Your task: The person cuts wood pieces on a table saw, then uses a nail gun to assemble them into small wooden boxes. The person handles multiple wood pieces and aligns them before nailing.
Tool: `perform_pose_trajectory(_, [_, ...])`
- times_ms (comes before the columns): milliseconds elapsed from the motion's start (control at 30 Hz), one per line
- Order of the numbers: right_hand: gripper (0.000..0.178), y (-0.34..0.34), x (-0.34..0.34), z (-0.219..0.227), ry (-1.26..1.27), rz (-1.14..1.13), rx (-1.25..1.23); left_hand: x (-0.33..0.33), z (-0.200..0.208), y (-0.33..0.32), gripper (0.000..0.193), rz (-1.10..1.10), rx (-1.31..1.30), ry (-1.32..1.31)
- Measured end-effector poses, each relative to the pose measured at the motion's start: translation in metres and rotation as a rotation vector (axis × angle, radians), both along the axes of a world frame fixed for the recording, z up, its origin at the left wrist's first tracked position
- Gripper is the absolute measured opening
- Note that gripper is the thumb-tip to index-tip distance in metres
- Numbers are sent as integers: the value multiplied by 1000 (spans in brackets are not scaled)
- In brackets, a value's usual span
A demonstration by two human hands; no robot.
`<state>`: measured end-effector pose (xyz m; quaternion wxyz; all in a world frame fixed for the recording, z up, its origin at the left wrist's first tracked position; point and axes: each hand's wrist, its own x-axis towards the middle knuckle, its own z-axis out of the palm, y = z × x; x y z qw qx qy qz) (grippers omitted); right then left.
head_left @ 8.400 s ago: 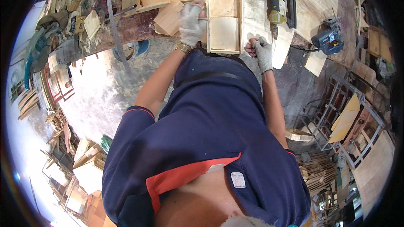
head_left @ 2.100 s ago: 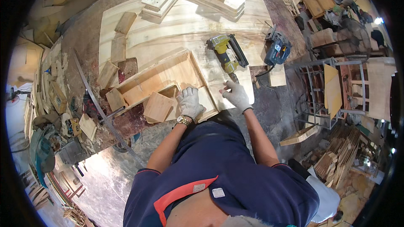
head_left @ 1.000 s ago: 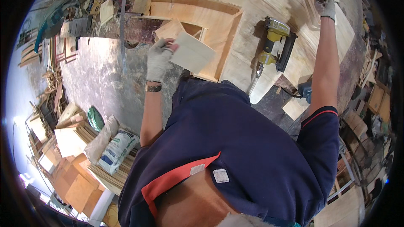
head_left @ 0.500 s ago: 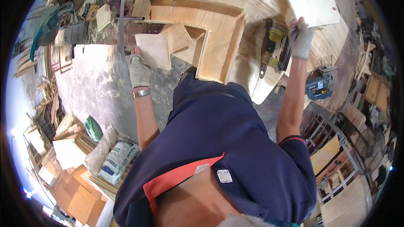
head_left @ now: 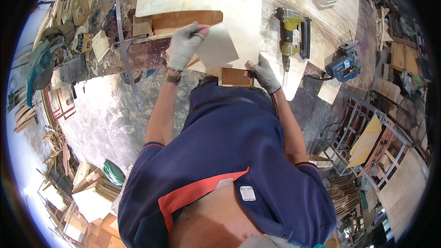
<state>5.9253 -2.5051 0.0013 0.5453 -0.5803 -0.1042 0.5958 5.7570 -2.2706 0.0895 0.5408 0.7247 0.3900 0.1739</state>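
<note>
Atop the wooden frame (head_left: 190, 22), the right hand's (head_left: 266, 76) fingers pinched the near edge of the pale L-shaped panel (head_left: 243, 16), while the left hand's (head_left: 183, 48) pinched a square board (head_left: 221, 46) that could knock the panel askew if it dipped.

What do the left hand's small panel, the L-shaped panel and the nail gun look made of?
Small panel: probably wood or plywood, unfinished; pale, matte face.
L-shaped panel: likely bare plywood; pale face, dark knots.
Nail gun: yellow-green housing, painted metal or plastic, can't tell.
</note>
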Motion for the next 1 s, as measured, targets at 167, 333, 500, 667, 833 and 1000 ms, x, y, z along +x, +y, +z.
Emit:
perform_pose_trajectory(167, [41,-10,17,11,-734,202,-399,41,-32,-2,29,-326,81,183])
perform_pose_trajectory(333, [35,-28,20,11,-729,-92,-320,75,-54,-9,35,-434,156,225])
perform_pose_trajectory(500, [34,-31,6,1,-870,4,-236,79,-70,-16,35,-369,783,305])
perform_pose_trajectory(667, [53,-29,5,4,-1116,137,-143,23,-80,-15,48,-307,611,255])
perform_pose_trajectory(833, [67,-29,9,-4,-1202,389,-32,-33,-95,-50,73,-485,651,273])
perform_pose_trajectory(1000, [64,-28,12,-25,-1160,382,26,-45,-116,-66,79,-521,546,212])
